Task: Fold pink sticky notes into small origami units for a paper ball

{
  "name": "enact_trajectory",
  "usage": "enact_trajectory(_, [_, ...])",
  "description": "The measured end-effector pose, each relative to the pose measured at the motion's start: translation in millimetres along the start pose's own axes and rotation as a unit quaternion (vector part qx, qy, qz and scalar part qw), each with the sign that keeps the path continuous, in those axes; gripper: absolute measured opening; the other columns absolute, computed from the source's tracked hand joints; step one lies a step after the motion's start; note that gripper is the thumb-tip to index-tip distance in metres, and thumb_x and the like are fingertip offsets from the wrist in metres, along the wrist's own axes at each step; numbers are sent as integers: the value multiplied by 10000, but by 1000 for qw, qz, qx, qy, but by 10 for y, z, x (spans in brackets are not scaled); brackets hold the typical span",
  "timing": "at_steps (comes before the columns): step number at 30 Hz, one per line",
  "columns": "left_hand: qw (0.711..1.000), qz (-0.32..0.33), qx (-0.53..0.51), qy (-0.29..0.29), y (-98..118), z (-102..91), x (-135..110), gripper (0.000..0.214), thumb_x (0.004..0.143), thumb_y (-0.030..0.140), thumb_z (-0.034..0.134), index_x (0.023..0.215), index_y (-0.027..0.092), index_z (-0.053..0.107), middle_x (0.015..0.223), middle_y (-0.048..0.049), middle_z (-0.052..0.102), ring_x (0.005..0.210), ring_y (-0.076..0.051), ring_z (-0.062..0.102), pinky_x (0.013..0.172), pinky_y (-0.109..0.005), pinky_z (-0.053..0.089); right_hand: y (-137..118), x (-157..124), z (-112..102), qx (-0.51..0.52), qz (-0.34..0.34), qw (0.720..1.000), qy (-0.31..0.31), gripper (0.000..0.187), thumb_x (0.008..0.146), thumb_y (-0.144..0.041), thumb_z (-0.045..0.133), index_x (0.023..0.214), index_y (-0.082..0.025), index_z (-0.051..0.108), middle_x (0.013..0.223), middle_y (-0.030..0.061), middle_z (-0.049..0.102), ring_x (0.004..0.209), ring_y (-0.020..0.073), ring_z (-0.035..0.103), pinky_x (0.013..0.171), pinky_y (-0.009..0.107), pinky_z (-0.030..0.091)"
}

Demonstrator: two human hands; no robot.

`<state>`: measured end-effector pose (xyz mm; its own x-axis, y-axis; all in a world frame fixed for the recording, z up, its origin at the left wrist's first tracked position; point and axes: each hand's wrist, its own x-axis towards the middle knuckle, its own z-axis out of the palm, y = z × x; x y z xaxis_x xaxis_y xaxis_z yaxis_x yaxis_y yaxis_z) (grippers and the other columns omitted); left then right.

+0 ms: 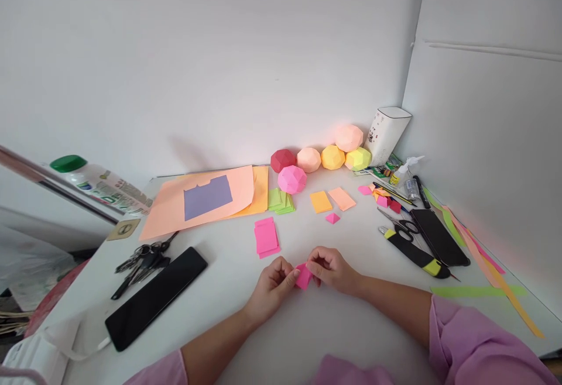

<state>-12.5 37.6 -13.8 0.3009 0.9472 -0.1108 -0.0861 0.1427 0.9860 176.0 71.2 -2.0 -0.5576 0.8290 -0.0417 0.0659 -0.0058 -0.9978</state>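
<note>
Pink paper (pixel 303 278), one small piece, is held just above the near middle of the desk (pixel 223 282), between the two hands. The desk carries everything, with its middle left mostly bare, perhaps to give the forearms room. On the far left lie a peach sheet (pixel 162 215) and an orange sheet (pixel 262 189), laid flat and overlapping, probably to keep them uncreased and out of the way. The faceted balls (pixel 292 179) sit grouped toward the far wall, one peach ball resting on top of others; there they seem safe from a stray elbow. The cutter (pixel 410 250) and scissors (pixel 406 228) lie on the right, near the right forearm, likely for easy reach. A pink stack (pixel 266 237) is just beyond the left hand, so a fresh piece would be close. A folded pink piece (pixel 332 218) stands apart, beyond the right hand, perhaps so that it does not get flattened.

The left hand (pixel 273 286) is narrow, its thumb and curled fingers pinching the left edge of the paper. The right hand (pixel 336 271) is likewise nearly closed, fingertips on the paper's right edge. Holding opposite edges looks suited to creasing it evenly; the exact fold is too small to tell.
</note>
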Motion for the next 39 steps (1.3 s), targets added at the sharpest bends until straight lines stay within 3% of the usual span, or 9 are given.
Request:
enact_trajectory(5, [1000,6,-9,-20,72,26,-17,236,825,390,575,890,179,494,808,-18,598,723,-132,559,656,-261,436,6,7,4,-2,15,1000,-22,231,842,-364,558,762,-149,530,629,-10,548,526,99,526,488,215,412])
enact_trajectory(7, [1000,0,3,-27,51,25,0,241,828,398,569,839,162,523,739,-10,587,677,-120,541,628,-244,425,18,11,13,-11,13,1000,-26,238,834,-369,568,762,-144,541,648,-6,548,529,96,527,490,215,419])
enact_trajectory(10, [1000,-8,-14,27,19,20,30,267,828,424,558,776,166,507,639,31,530,555,-89,479,536,-213,384,43,18,23,-9,12,999,-33,238,805,-378,609,841,-150,549,657,-14,544,532,92,514,495,213,423])
enact_trajectory(13, [996,12,-46,70,37,19,44,264,822,429,563,782,177,496,662,37,534,554,-90,489,551,-223,410,69,22,24,-31,6,999,-37,240,771,-361,652,857,-155,562,622,-35,510,524,86,482,490,207,414])
enact_trajectory(21, [998,36,-53,4,79,-5,27,273,800,383,605,695,168,473,740,9,544,637,-103,500,610,-239,422,28,25,-15,20,0,1000,-15,214,841,-356,570,865,-144,596,638,-18,549,532,88,515,525,221,440])
enact_trajectory(26, [997,30,-60,30,26,22,28,255,823,356,590,978,209,450,836,4,558,662,-103,529,580,-226,430,28,33,-23,20,5,999,-29,228,833,-342,585,916,-139,649,693,3,581,515,79,509,509,220,437])
enact_trajectory(31, [995,36,-90,-10,13,54,19,331,843,345,572,1061,257,339,802,25,567,629,-96,541,573,-225,437,101,27,-29,17,22,999,-18,321,827,-342,596,1094,-165,609,685,-7,581,512,92,537,523,244,465])
enact_trajectory(39, [1000,14,-10,-18,1,17,1,255,826,389,579,961,189,495,765,-5,585,673,-123,564,625,-261,460,52,18,-8,-2,-2,1000,-19,286,837,-343,576,1040,-151,636,765,30,622,551,96,539,532,242,472])
